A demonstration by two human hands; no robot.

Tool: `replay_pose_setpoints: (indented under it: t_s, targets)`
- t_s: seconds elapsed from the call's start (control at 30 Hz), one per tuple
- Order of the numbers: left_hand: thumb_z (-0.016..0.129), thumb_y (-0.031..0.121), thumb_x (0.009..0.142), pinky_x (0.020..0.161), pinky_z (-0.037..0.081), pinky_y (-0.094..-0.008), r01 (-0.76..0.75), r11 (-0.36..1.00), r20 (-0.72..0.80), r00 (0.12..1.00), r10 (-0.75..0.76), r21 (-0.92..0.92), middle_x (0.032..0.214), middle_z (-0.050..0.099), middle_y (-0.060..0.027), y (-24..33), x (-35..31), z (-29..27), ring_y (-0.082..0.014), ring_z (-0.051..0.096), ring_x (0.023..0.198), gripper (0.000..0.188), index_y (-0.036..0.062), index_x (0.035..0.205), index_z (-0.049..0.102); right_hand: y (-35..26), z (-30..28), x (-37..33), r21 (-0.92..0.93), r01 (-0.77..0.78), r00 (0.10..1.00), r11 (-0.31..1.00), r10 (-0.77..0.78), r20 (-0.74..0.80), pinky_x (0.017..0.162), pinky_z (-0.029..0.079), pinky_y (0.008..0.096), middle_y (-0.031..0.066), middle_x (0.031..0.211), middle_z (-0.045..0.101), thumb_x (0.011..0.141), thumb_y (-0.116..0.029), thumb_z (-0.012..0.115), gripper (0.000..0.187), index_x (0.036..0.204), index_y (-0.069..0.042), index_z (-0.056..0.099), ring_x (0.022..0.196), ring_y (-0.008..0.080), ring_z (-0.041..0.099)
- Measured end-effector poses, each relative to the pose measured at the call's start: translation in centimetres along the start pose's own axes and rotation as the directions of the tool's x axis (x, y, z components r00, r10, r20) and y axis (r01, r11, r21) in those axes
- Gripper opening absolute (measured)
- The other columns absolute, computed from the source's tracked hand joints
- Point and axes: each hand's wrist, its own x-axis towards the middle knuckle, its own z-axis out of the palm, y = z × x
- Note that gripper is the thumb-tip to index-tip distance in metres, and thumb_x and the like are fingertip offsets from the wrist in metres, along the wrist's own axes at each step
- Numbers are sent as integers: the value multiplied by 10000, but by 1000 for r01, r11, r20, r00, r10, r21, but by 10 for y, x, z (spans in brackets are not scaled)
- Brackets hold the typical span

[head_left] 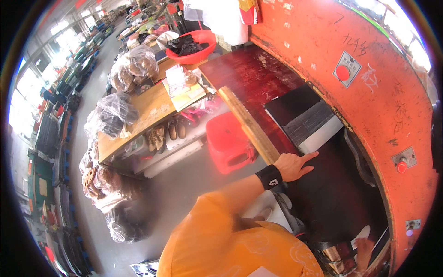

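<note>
My left hand, with a black wristband, reaches over the dark work surface of the orange machine. Its index finger stretches out and its thumb stands apart; nothing shows in it. Just beyond the fingers lies a stack of flat sheets: a black sheet, a dark grey textured piece and a white strip. At the lower right is my right hand, blurred and partly cut off, close to a small pale piece and a metallic, shiny object. Its grip is not clear.
The orange machine wall curves along the right, with a red button and a red knob. A wooden rail edges the red board. Left of it stand a red plastic stool and a wooden table with bags.
</note>
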Motion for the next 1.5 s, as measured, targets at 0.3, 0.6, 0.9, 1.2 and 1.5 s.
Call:
replay_pose_setpoints:
  t_s: [0.3,0.6,0.9,1.2,1.5]
  targets:
    - [510,390,895,564,467,-457,111,993,161,982,-101,-48,711,613,-163,2,-77,-25,-354,602,646,565,269,1401,290,-108,30,137,-440,115,866,891,-306,-395,1047,240,479,212,1389,327,660,-247,757,890,1400,-95,287,1286,399,292]
    - [547,32,782,906,444,-393,175,981,156,975,-160,-81,1229,539,-206,10,-108,-24,-334,547,1110,581,64,1344,401,-147,31,138,-164,487,811,858,-513,-281,967,321,499,203,1195,491,589,-411,759,810,1285,-132,451,1120,378,455]
    - [474,123,861,998,357,-406,-12,987,75,997,25,-162,1291,466,-272,-2,-112,-18,-393,455,1210,540,-43,1355,333,-28,-22,44,-127,508,762,852,-513,-396,1010,314,450,209,1240,474,606,-300,740,770,1306,-141,460,1168,378,428]
    - [457,260,908,943,407,-391,-66,998,7,998,66,2,1295,480,-235,-3,-112,-11,-353,504,1168,546,-5,1370,334,56,-21,-18,-137,323,833,936,-350,-429,964,342,425,159,1179,498,538,-212,760,724,1223,-124,543,1103,341,463]
    - [462,184,885,1010,346,-389,-12,995,22,1000,14,-99,1326,450,-236,-8,-114,-10,-338,443,1232,544,-20,1371,329,53,-12,-15,-192,383,846,903,-427,-320,974,338,446,162,1216,472,535,-218,763,732,1227,-141,536,1126,350,443]
